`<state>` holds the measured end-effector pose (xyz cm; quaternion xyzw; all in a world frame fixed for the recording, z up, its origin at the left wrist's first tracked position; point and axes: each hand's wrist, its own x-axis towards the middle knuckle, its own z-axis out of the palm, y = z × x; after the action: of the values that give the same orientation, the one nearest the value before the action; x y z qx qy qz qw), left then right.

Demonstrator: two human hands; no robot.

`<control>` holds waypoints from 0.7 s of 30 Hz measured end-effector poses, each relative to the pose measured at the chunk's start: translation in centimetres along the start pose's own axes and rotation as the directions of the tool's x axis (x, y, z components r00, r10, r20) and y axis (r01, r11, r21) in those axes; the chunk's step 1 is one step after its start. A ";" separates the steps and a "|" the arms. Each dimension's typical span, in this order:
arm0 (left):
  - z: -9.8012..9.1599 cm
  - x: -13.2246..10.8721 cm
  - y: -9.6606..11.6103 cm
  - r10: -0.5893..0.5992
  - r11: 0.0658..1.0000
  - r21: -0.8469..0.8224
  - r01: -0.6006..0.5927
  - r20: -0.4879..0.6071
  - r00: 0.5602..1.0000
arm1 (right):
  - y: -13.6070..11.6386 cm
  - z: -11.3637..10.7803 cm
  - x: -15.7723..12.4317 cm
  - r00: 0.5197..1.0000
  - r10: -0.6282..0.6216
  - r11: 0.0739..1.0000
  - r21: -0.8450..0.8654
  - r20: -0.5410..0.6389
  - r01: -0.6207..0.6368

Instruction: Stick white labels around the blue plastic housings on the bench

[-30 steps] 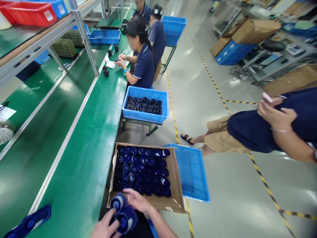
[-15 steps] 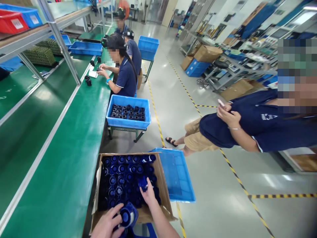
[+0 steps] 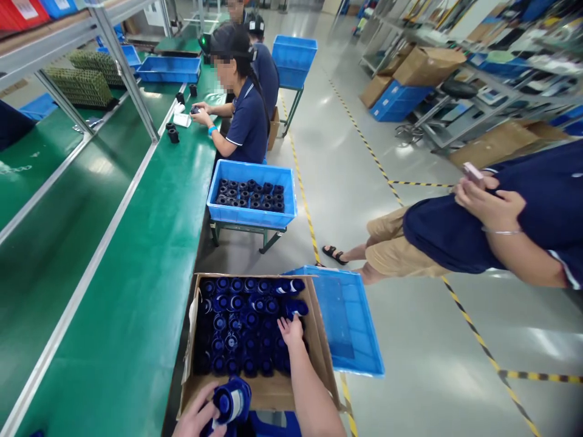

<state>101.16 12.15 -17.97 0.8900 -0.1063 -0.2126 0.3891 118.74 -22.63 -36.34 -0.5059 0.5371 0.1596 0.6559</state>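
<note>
Left hand (image 3: 197, 414) holds a white-patched blue part (image 3: 233, 402).

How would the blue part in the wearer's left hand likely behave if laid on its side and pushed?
The blue part is probably stiff: it shows no sag in the left hand. Its rounded end suggests it might roll a little. The surface looks smooth and shiny, so it could be somewhat slippery.

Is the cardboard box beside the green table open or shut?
Open: rows of blue parts show inside the cardboard box, and the right hand reaches in.
</note>
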 end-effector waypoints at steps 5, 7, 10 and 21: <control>-2.3 3.9 1.9 -0.080 0.993 0.100 0.069 0.116 0.990 | 4.1 1.0 -7.4 0.960 0.031 0.993 -0.115 0.280 0.002; -2.3 5.9 2.2 -0.131 0.977 0.192 0.093 0.199 0.971 | 6.2 1.4 -10.8 0.896 0.074 0.987 -0.162 0.437 -0.002; -1.5 8.5 1.5 -0.146 0.973 0.210 0.090 0.269 0.952 | 8.7 2.1 -14.3 0.814 0.131 0.973 -0.232 0.566 0.005; 2.2 13.0 -4.6 -0.465 0.867 0.166 0.469 -0.066 0.883 | 11.9 9.2 -9.8 0.921 0.207 0.958 -0.258 0.329 -0.124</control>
<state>111.80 9.25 -26.54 0.9227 0.0982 -0.2792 0.2468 111.16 -6.54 -34.54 -0.4946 0.4293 0.3645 0.6620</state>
